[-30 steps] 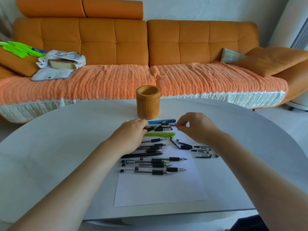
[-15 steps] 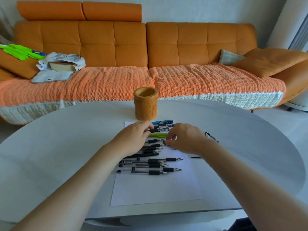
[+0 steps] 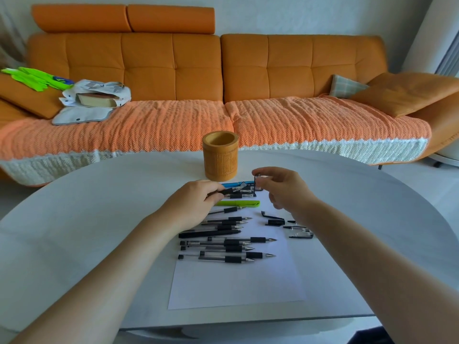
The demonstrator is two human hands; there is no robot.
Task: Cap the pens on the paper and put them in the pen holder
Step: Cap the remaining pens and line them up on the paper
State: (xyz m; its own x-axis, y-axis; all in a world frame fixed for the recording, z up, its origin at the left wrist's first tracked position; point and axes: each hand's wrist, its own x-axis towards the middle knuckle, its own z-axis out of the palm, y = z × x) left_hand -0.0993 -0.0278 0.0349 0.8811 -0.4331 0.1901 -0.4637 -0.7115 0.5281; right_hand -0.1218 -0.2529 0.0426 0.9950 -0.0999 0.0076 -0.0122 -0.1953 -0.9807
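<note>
A white sheet of paper (image 3: 236,281) lies on the table with several uncapped black pens (image 3: 231,244) in a row on it. A green pen (image 3: 238,203) and a blue pen (image 3: 236,184) lie at its far end. Loose pen caps (image 3: 275,222) sit to the right of the row. A round bamboo pen holder (image 3: 219,156) stands beyond the paper. My left hand (image 3: 193,202) grips a black pen (image 3: 232,191) by its barrel, tip pointing right. My right hand (image 3: 280,186) pinches a dark cap (image 3: 256,178) just right of that tip.
The round white table (image 3: 99,219) has its near edge just below the paper. An orange sofa (image 3: 223,95) stands behind it, with a book in wrapping (image 3: 95,96), green items (image 3: 32,76) and cushions (image 3: 407,91) on it.
My right hand dipped to the caps beside the pens, then rose with a cap toward the pen holder. My left hand stayed over the far pens, holding one.
</note>
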